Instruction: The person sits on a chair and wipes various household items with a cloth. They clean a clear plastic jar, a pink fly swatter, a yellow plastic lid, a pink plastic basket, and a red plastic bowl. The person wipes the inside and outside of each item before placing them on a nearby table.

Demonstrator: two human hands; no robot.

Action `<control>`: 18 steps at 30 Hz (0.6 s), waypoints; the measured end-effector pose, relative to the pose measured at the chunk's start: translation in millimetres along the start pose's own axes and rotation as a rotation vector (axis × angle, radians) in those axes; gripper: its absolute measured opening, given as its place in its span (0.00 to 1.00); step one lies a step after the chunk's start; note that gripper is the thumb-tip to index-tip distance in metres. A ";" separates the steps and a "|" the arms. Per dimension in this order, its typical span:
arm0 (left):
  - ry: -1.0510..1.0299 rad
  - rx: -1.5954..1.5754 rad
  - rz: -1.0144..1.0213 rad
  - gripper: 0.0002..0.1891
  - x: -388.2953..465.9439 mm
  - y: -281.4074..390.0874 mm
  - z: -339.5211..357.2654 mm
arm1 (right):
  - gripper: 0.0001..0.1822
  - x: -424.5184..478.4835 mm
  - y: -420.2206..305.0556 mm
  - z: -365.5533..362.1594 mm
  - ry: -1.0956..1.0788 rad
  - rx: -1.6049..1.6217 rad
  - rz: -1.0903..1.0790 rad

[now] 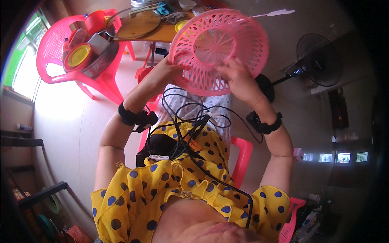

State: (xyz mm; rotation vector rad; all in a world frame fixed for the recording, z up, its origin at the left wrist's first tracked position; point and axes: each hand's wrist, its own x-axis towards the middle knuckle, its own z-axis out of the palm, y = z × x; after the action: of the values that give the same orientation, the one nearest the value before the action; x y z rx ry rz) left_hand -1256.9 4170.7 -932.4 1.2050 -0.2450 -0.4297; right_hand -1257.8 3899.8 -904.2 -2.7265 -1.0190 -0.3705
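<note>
A pink plastic basket with slotted walls is tilted up in front of me, above my lap. My left hand holds it at its left rim, the fingers partly seen through the slots. My right hand is at the basket's lower right part, its fingers spread and blurred against the wall; whether it grips the basket is unclear. Both wrists wear black straps with small devices. Black cables lie looped over my lap, near an orange clip.
A wooden table with a glass lid stands ahead. At the left, a pink plastic chair bears containers, one with a yellow lid. A standing fan is at the right.
</note>
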 end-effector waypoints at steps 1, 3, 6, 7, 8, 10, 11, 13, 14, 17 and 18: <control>0.004 -0.007 0.005 0.25 0.0 0.6 1.4 | 0.21 7.0 -1.1 -1.3 0.139 -0.015 0.015; 0.003 -0.011 -0.003 0.24 -0.6 1.8 1.7 | 0.25 23.9 -4.9 -6.0 0.416 -0.048 0.049; -0.020 -0.024 -0.042 0.23 -2.7 3.7 1.9 | 0.33 35.1 -8.2 -1.3 0.488 -0.387 0.030; -0.033 -0.041 -0.055 0.23 -5.3 4.6 3.5 | 0.34 38.0 -13.0 1.6 0.476 -0.467 0.054; -0.045 -0.058 -0.068 0.22 -6.7 4.8 4.2 | 0.33 38.6 -9.1 12.9 0.448 -0.441 0.040; -0.050 -0.065 -0.034 0.21 -3.4 -1.5 0.1 | 0.32 32.3 -17.6 25.4 0.324 -0.433 -0.032; -0.054 -0.069 -0.017 0.21 -1.4 -4.1 -2.0 | 0.31 28.3 -24.0 29.3 0.262 -0.429 -0.067; -0.052 -0.048 0.016 0.21 0.4 -5.0 -6.4 | 0.28 21.4 -37.8 35.8 0.188 -0.277 -0.162; -0.052 -0.038 0.032 0.21 0.6 -5.3 -7.6 | 0.27 16.7 -43.7 39.2 0.171 -0.246 -0.193; -0.049 0.036 0.003 0.20 -5.1 1.4 1.1 | 0.25 12.8 -42.5 36.7 0.143 -0.108 -0.165; -0.066 0.035 -0.016 0.24 -4.7 0.0 0.0 | 0.25 15.6 -40.4 29.0 0.192 -0.063 -0.152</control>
State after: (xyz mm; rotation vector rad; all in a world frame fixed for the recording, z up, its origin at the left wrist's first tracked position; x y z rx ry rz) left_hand -1261.1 4172.8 -932.1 1.2295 -0.3010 -0.4815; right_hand -1268.6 3947.3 -922.7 -2.6117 -1.1805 -0.6865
